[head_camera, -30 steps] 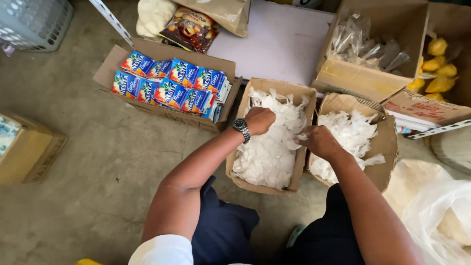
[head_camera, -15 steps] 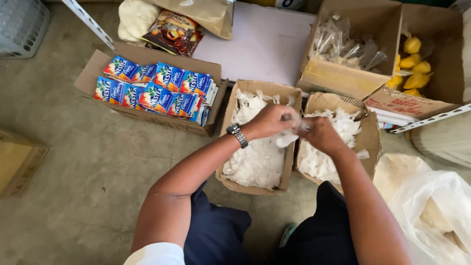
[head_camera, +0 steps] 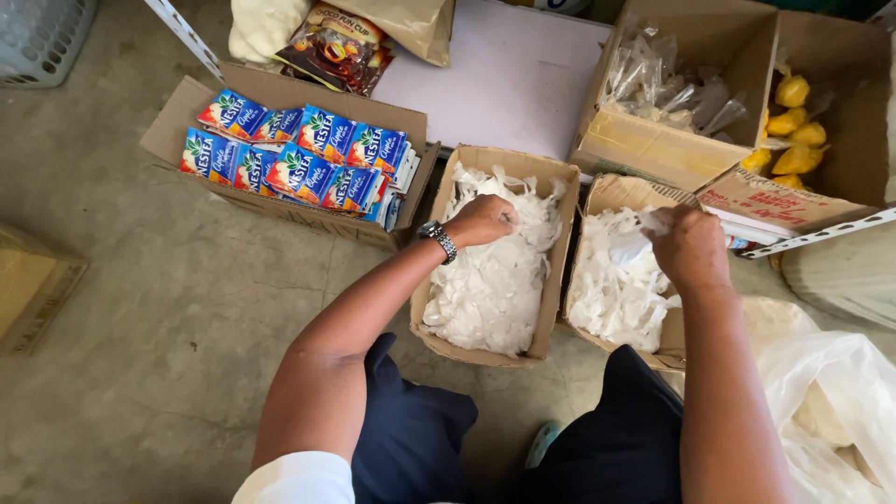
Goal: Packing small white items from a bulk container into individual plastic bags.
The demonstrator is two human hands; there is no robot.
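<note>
I am kneeling on the concrete floor (head_camera: 140, 308) over two open cardboard boxes standing side by side. My left hand (head_camera: 481, 220), watch at the wrist, is hovering over the left box (head_camera: 551, 271), which is heaped with small white packets (head_camera: 490, 294); its grip is curled closed, and I cannot tell whether a packet is inside it. My right hand (head_camera: 691, 247) is over the right box (head_camera: 611, 191), also filled with white packets (head_camera: 611, 289), and its grip is pinching one clear-white packet (head_camera: 653, 221) just above the pile.

Beside the left box, a wider carton (head_camera: 280, 93) is holding rows of blue sachets (head_camera: 299, 159). Behind the right box, a bigger box (head_camera: 653, 154) is carrying clear plastic bags (head_camera: 663, 89), and next to it another box (head_camera: 840, 65) is holding yellow pieces (head_camera: 793, 126). A pale board (head_camera: 504, 75) is lying behind the boxes. A white plastic bag (head_camera: 831, 392) is sitting by my right arm.
</note>
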